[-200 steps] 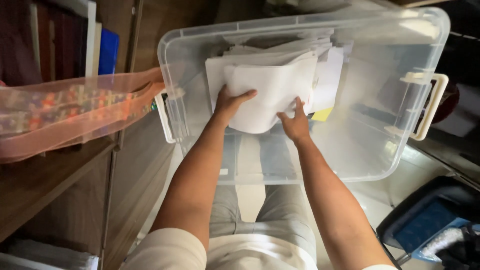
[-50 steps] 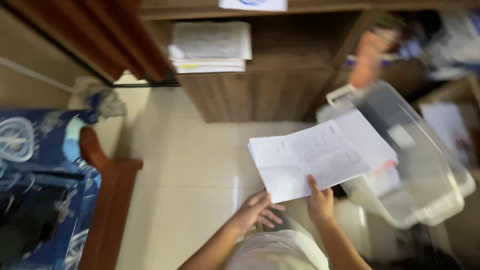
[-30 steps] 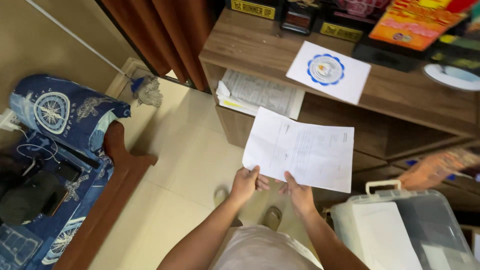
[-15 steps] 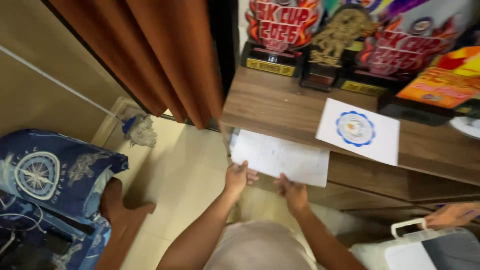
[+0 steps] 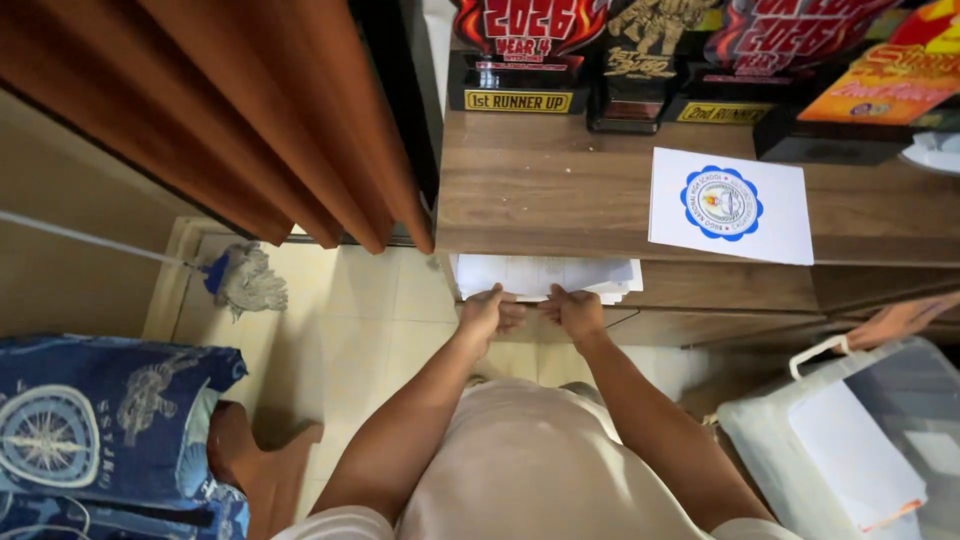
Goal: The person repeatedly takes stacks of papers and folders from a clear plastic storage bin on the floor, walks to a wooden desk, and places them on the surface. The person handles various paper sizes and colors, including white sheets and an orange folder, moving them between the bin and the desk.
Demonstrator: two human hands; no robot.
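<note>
Both arms reach straight forward from the body, elbows slightly bent, wrists close together. The left hand (image 5: 487, 312) and the right hand (image 5: 572, 310) sit side by side, almost touching, fingers curled over the near edge of a stack of white papers (image 5: 545, 275); each hand grips that edge, thumbs toward each other. The papers lie in the open shelf just beyond the fingertips, under the top board of a wooden cabinet (image 5: 560, 190), with most of the stack tucked back into the shadow of the shelf and only the front strip showing. Above and beyond the hands, on the cabinet top, a white sheet with a round blue emblem (image 5: 728, 205) lies flat, off to the right of the right hand, and farther back stands a row of trophies and plaques (image 5: 640, 60). Well to the right of the right arm and nearer the body, a clear plastic storage bin (image 5: 850, 440) with a white handle stands on the floor; it holds white sheets lying flat inside. To the left of the left hand an orange-brown curtain (image 5: 250, 110) hangs down, a mop head (image 5: 243, 282) rests on the tiled floor, and a blue patterned cushion (image 5: 95, 430) lies beside the left elbow.
</note>
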